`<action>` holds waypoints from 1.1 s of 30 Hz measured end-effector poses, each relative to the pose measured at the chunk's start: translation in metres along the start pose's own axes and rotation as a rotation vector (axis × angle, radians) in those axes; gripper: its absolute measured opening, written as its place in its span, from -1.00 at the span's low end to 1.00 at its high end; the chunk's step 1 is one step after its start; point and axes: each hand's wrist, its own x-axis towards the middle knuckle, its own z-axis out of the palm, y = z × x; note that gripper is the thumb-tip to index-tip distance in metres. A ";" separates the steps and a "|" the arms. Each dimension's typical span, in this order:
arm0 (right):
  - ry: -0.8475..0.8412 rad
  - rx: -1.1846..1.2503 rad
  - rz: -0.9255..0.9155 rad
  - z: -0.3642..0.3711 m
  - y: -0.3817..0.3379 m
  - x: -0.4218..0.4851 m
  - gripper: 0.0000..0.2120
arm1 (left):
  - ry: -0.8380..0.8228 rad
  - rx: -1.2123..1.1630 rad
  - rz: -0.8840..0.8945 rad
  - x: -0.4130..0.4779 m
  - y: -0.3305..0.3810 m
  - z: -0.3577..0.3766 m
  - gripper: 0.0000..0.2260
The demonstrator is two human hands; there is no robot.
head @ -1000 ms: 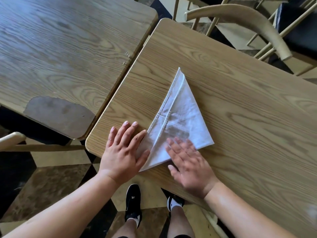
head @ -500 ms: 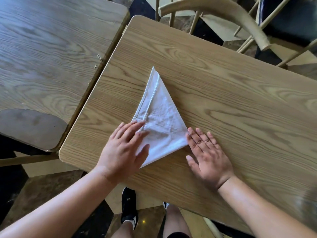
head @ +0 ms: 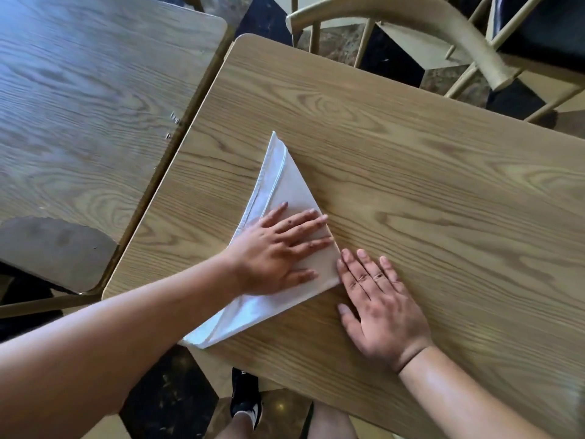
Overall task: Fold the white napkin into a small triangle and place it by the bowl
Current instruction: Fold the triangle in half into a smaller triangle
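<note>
On the table (head: 411, 160), near its front edge, lies the napkin (head: 285, 188), folded into a triangle with one tip pointing away from the person and another tip reaching over the table edge. The left hand (head: 272, 251) lies flat on the napkin, fingers spread and pressing the cloth down, not pinching anything. The right hand (head: 380, 305) rests flat on the wood just beside the right corner of the napkin, fingers stretched, fingertips touching the cloth edge.
</note>
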 end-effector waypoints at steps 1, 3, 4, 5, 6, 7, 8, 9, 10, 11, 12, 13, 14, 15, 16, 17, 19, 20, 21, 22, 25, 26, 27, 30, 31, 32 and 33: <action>0.005 -0.003 -0.001 0.000 0.000 0.000 -0.31 | 0.003 0.022 -0.021 0.005 -0.011 -0.003 -0.42; 0.009 -0.004 -0.002 0.000 0.000 0.000 -0.31 | -0.005 0.069 -0.094 0.015 -0.036 -0.010 -0.40; 0.010 -0.002 -0.002 0.000 0.001 0.000 -0.31 | -0.008 0.085 -0.154 0.020 -0.049 -0.014 -0.38; 0.013 0.001 -0.003 0.001 0.001 0.000 -0.31 | -0.003 0.093 -0.225 0.026 -0.061 -0.018 -0.37; 0.018 0.006 -0.003 0.001 0.001 -0.001 -0.31 | 0.005 0.095 -0.294 0.032 -0.071 -0.022 -0.36; 0.024 0.012 -0.005 0.002 0.002 -0.001 -0.32 | 0.009 0.093 -0.353 0.038 -0.080 -0.026 -0.36; 0.029 0.019 -0.007 0.002 0.002 -0.001 -0.32 | 0.003 0.087 -0.400 0.044 -0.088 -0.029 -0.36; 0.033 0.026 -0.008 0.003 0.002 0.000 -0.32 | -0.011 0.081 -0.434 0.049 -0.093 -0.032 -0.36; 0.037 0.031 -0.009 0.004 0.002 0.000 -0.32 | -0.028 0.076 -0.457 0.053 -0.096 -0.034 -0.36; 0.039 0.034 -0.010 0.004 0.002 0.000 -0.32 | -0.043 0.071 -0.470 0.055 -0.098 -0.036 -0.36; 0.041 0.035 -0.009 0.004 0.003 0.000 -0.33 | -0.055 0.064 -0.479 0.058 -0.097 -0.037 -0.35; 0.043 0.035 -0.009 0.004 0.002 0.000 -0.33 | -0.057 0.049 -0.492 0.058 -0.095 -0.038 -0.34; 0.042 0.036 -0.009 0.004 0.002 0.000 -0.33 | -0.044 0.021 -0.520 0.055 -0.090 -0.038 -0.32; 0.042 0.037 -0.010 0.003 0.001 0.000 -0.33 | -0.013 -0.020 -0.566 0.050 -0.084 -0.038 -0.29; 0.040 0.038 -0.011 0.003 0.001 0.000 -0.33 | 0.028 -0.059 -0.622 0.042 -0.075 -0.038 -0.26; 0.035 0.040 -0.008 0.003 0.002 0.000 -0.33 | 0.066 -0.085 -0.673 0.031 -0.065 -0.039 -0.24; 0.023 0.044 -0.003 0.001 0.000 0.000 -0.33 | 0.118 -0.078 -0.735 0.004 -0.038 -0.041 -0.23; 0.018 0.042 -0.001 0.001 0.000 0.000 -0.33 | 0.125 -0.062 -0.753 -0.012 -0.024 -0.043 -0.25; 0.016 0.041 -0.001 0.000 -0.001 0.000 -0.32 | 0.114 -0.047 -0.775 -0.026 -0.010 -0.045 -0.26; 0.015 0.041 -0.001 -0.001 -0.001 0.000 -0.32 | 0.086 -0.039 -0.805 -0.039 0.002 -0.046 -0.25; 0.025 0.044 0.002 -0.004 -0.004 0.000 -0.33 | -0.050 -0.063 -0.934 -0.074 0.030 -0.048 -0.21; 0.023 0.048 0.005 -0.005 -0.005 0.000 -0.33 | -0.086 -0.091 -0.978 -0.083 0.036 -0.047 -0.22; 0.021 0.053 0.007 -0.006 -0.005 0.000 -0.33 | -0.111 -0.131 -1.023 -0.091 0.042 -0.047 -0.25; 0.021 0.059 0.007 -0.007 -0.008 -0.001 -0.33 | -0.185 -0.247 -1.148 -0.107 0.052 -0.049 -0.37; 0.018 0.064 0.014 -0.008 -0.010 -0.002 -0.33 | -0.216 -0.266 -1.175 -0.110 0.054 -0.050 -0.41; 0.018 0.074 0.031 -0.009 -0.011 -0.001 -0.34 | -0.245 -0.276 -1.193 -0.112 0.054 -0.051 -0.45; 0.030 0.085 0.053 -0.009 -0.016 0.000 -0.34 | -0.270 -0.281 -1.201 -0.114 0.055 -0.051 -0.50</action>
